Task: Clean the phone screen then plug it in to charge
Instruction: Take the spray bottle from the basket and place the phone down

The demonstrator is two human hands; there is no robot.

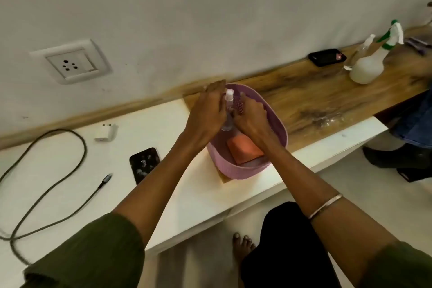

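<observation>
no legible writing anywhere. left hand (205,110) and right hand (251,116) both reach into a lilac perforated plastic basket (275,124), fingers curled around a small clear spray bottle (228,110) held upright between them. orange cloth (243,149) lies in the basket. smudged black phone (144,164) flat on the white counter (187,189), left of the basket, near the grey braided cable (46,192) and white adapter (105,133). wall socket (70,61) above.

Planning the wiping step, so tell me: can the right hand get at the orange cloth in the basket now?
Probably yes: the orange cloth lies uncovered in the purple basket, just below the right hand, though both hands seem busy with the small spray bottle.
</observation>
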